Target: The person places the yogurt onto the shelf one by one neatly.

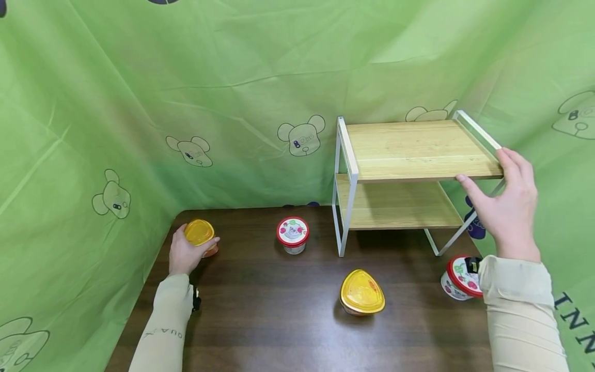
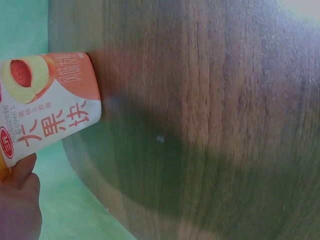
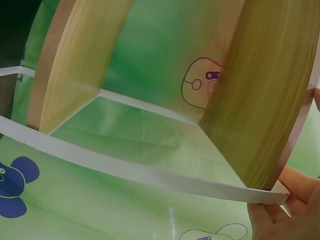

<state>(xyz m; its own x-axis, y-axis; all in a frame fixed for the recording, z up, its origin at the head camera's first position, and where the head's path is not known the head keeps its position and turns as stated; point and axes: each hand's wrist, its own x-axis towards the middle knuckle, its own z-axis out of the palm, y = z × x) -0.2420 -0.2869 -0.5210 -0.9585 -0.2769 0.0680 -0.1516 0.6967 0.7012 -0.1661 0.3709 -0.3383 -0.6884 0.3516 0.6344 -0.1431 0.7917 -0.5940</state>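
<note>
At the table's back left corner my left hand (image 1: 185, 251) grips a yogurt cup (image 1: 200, 232) with a gold foil lid. The left wrist view shows a peach printed on the side of this yogurt cup (image 2: 50, 100), with fingers (image 2: 26, 175) at its lid end. Over on the right, my right hand (image 1: 510, 206) holds the front right corner of a two-tier shelf (image 1: 418, 150) with wooden boards and a white metal frame. The thumb lies at the top board's front edge. In the right wrist view, fingers (image 3: 262, 220) wrap the corner of the white frame (image 3: 150, 176).
A red-lidded cup (image 1: 293, 232) stands left of the shelf. Another gold-lidded cup (image 1: 361, 292) sits in front of it. A second red-lidded cup (image 1: 460, 279) is partly behind my right sleeve. Green printed cloth (image 1: 241, 93) surrounds the brown table (image 1: 260, 310).
</note>
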